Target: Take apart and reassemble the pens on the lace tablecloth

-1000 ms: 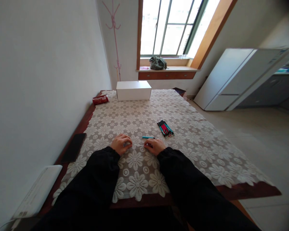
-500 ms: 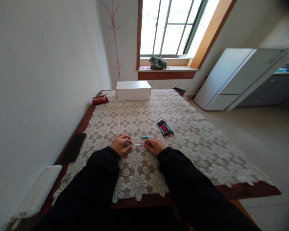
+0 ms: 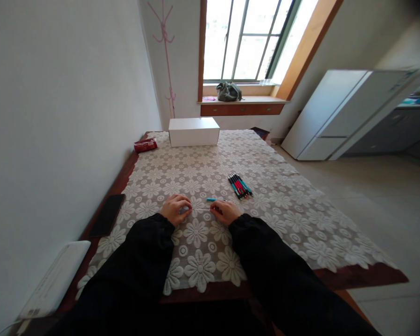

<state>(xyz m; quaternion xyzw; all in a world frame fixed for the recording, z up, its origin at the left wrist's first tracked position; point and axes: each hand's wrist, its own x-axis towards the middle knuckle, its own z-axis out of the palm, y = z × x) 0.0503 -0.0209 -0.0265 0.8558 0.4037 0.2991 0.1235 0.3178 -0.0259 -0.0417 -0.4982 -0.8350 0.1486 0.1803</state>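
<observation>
A thin, pale, straight strand runs between my two hands, just over the lace tablecloth. My left hand has its fingers closed on the strand's left end. On the other end, the fingertips of my right hand are pinched together. Whether the strand is a thin rod or a string, I cannot tell. A teal pen lies just beyond my right hand, partly hidden by it. Farther off to the right, several pens in black, red and teal lie side by side.
A white box stands at the table's far end, with a red packet to its left. Along the left edge lie a black phone and a white device with a cable. The wall rises close on that side.
</observation>
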